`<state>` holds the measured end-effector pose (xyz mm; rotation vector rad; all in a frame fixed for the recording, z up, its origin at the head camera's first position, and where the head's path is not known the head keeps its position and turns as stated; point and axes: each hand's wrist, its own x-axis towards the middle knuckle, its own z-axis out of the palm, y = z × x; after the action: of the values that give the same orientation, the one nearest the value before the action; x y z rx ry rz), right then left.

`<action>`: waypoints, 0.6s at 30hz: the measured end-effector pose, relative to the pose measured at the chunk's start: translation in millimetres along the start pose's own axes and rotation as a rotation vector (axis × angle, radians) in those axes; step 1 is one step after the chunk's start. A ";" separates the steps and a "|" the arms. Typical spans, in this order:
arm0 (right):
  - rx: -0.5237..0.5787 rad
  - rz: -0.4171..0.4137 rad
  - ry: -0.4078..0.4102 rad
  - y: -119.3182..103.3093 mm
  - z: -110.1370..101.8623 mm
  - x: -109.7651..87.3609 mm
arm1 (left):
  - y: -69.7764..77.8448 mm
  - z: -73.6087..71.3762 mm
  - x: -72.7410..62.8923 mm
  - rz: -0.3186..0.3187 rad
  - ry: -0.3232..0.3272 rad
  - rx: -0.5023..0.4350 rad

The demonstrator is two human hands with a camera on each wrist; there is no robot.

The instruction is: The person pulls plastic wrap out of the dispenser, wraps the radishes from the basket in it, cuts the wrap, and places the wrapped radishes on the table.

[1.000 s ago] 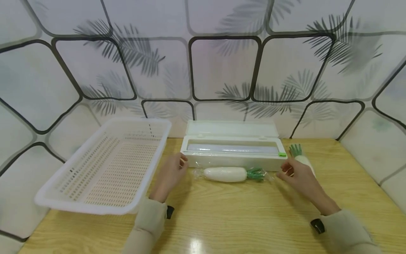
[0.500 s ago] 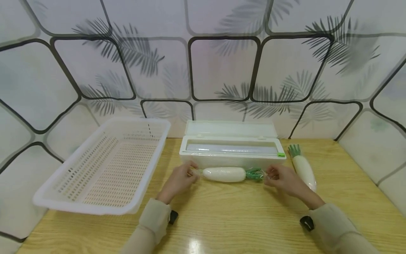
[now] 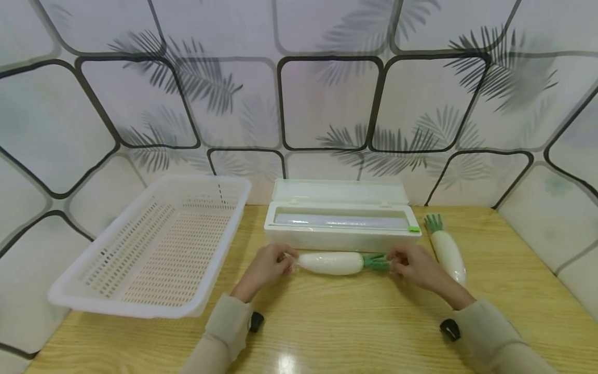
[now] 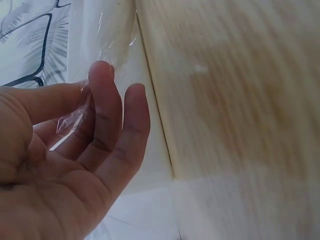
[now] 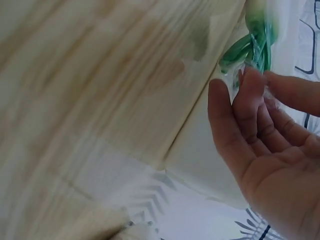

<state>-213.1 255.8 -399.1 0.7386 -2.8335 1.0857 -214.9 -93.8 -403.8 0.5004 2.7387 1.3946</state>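
Note:
In the head view a white radish (image 3: 333, 263) with green leaves (image 3: 375, 262) lies crosswise, wrapped in clear cling film. My left hand (image 3: 267, 269) is at its root end, thumb and fingertips pinching the gathered film (image 4: 72, 120), which shows crumpled between the fingers in the left wrist view. At the leafy end my right hand (image 3: 419, 267) pinches the film's other end. The right wrist view has the green leaves (image 5: 255, 50) just past those fingertips. Right behind the radish stands a white cling film box (image 3: 343, 240), lid raised, a roll (image 3: 341, 221) inside.
A white perforated plastic basket (image 3: 128, 310) stands on the left of the wooden table (image 3: 336, 332). To the right, beyond my right hand, lies a second white radish (image 3: 448, 254) with green leaves. A patterned wall (image 3: 327, 104) closes off the back.
Both hands have come inward to the two ends of the wrapped radish and taken hold of the film there. The radish has shifted slightly toward me, away from the box.

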 end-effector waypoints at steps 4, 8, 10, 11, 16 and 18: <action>0.021 -0.005 -0.039 -2.0 -1.9 -5.4 | 0.0 -1.8 -3.1 -0.001 -0.035 -0.009; 0.009 -0.031 -0.060 -2.1 -2.3 -11.9 | 0.1 -4.2 -7.5 0.011 -0.076 -0.026; 0.003 -0.052 -0.062 -1.4 -2.3 -14.9 | 0.1 -5.3 -10.5 0.022 -0.092 -0.040; 0.004 -0.058 -0.060 -1.2 -2.4 -16.2 | 0.0 -5.5 -11.6 0.023 -0.097 -0.043; 0.010 -0.091 -0.047 -1.7 -3.7 -20.7 | 1.0 -5.7 -17.5 0.009 -0.120 -0.059; 0.011 -0.090 -0.046 -2.2 -4.4 -22.0 | 1.8 -5.5 -19.3 0.005 -0.126 -0.063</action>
<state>-193.2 266.4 -398.4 0.8940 -2.8030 1.0862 -197.0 -102.8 -401.4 0.5708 2.5880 1.3947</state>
